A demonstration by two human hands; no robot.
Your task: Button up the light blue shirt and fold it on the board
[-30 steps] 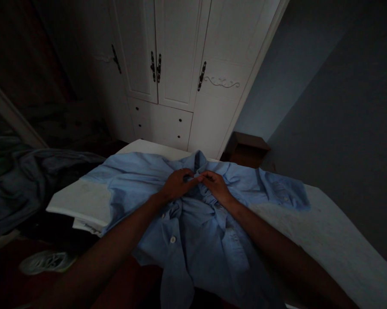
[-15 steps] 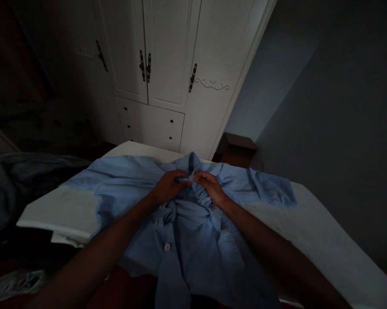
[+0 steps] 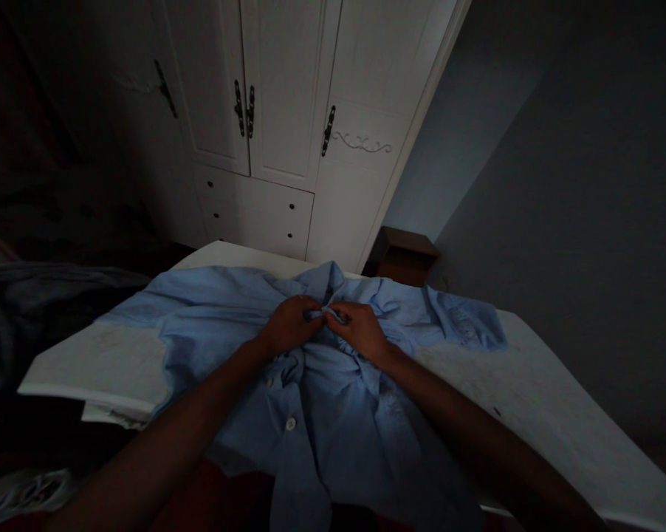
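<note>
Can't really make out the fingertips of the left hand (image 3: 292, 325) and right hand (image 3: 362, 330), some are lost in the shirt (image 3: 344, 403) folds. Shirt's near end runs out of frame, same with both forearms (image 3: 205, 421). Wardrobe (image 3: 280, 96) top is chopped off, and so is the left side of the shoe (image 3: 26, 493), kinda blurry too. Brown box (image 3: 404, 255) at far right is partly behind the table (image 3: 560, 421). Dark speck (image 3: 497, 411) on the table's right? Too tiny to tell.

The left hand (image 3: 292, 325) and right hand (image 3: 360, 330) were bare. Both forearms (image 3: 200, 414) were bare too, tapering to slim wrists (image 3: 260, 351).
</note>
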